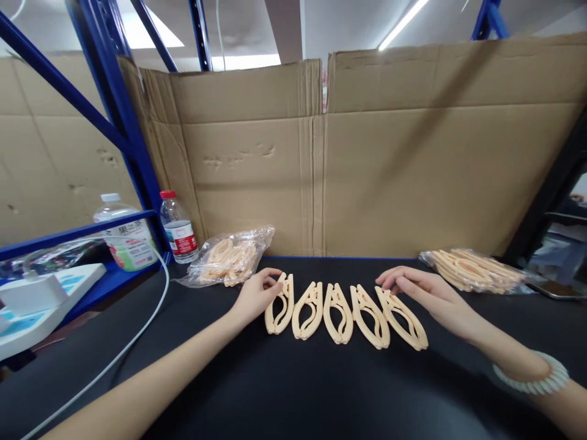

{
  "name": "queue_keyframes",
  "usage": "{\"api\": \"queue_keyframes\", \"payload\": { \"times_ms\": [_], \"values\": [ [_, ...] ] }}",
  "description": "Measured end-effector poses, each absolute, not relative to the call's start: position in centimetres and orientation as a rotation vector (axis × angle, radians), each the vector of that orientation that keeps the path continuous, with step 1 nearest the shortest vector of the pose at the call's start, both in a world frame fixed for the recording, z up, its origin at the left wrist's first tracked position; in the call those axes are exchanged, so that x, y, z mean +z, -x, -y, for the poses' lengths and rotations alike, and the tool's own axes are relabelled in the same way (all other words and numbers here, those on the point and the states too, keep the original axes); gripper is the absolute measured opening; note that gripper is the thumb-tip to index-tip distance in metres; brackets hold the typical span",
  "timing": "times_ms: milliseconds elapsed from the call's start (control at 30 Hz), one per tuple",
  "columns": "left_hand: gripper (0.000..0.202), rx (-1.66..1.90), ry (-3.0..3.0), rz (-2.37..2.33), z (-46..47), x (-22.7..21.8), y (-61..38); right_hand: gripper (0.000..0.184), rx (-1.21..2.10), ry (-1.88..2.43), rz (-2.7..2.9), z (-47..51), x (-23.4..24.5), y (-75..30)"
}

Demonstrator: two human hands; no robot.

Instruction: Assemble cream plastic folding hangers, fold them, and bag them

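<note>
Several beige plastic folding hangers, folded into leaf shapes, lie side by side in a fanned row on the black table. My left hand (257, 294) is at the upper end of the leftmost folding hanger (268, 319), thumb and fingers closed about its edge. At the other end of the row, my right hand (424, 293) reaches over the top of the rightmost folding hanger (403, 324). Its fingers are stretched and loosely bent, with the fingertips close to or touching that hanger. Between them, the middle hanger (328, 318) lies flat, untouched by either hand.
A clear bag of beige hangers (229, 260) lies behind my left hand; another bag (477, 269) is at right. A red-capped bottle (178, 229), a larger bottle (128, 238) and a power strip (77, 281) with a white cable stand left. Cardboard (257, 165) walls the back.
</note>
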State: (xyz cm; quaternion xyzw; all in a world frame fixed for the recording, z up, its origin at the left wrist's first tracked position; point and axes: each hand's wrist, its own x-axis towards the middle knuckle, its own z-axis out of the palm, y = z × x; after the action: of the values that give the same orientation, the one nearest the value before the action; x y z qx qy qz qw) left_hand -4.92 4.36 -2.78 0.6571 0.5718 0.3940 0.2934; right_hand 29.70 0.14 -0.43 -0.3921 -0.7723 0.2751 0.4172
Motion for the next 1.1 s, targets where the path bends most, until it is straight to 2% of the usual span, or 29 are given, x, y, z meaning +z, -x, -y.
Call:
{"api": "queue_keyframes", "payload": {
  "times_ms": [200,400,633,833,1100],
  "values": [
    [0.039,1.116,-2.121,-1.581,-2.4,-3.4,3.9,0.039,0.277,1.08,2.234,0.4,-0.4,-30.2],
    [0.057,0.535,-2.639,-1.522,2.0,-3.2,3.4,0.066,0.258,1.26,2.625,4.1,-2.0,-28.2],
    [0.068,0.185,-2.665,-1.55,3.8,-3.8,1.6,0.07,0.287,1.314,2.677,4.5,-3.5,-26.4],
    [0.065,0.168,-2.555,-1.726,0.1,-2.9,-0.8,0.069,0.211,1.395,2.649,-0.1,-3.7,-25.8],
    [0.063,0.437,-2.534,-1.795,-4.3,-3.5,-2.3,0.064,0.092,1.353,2.614,-5.3,-3.9,-26.0]
  ]
}}
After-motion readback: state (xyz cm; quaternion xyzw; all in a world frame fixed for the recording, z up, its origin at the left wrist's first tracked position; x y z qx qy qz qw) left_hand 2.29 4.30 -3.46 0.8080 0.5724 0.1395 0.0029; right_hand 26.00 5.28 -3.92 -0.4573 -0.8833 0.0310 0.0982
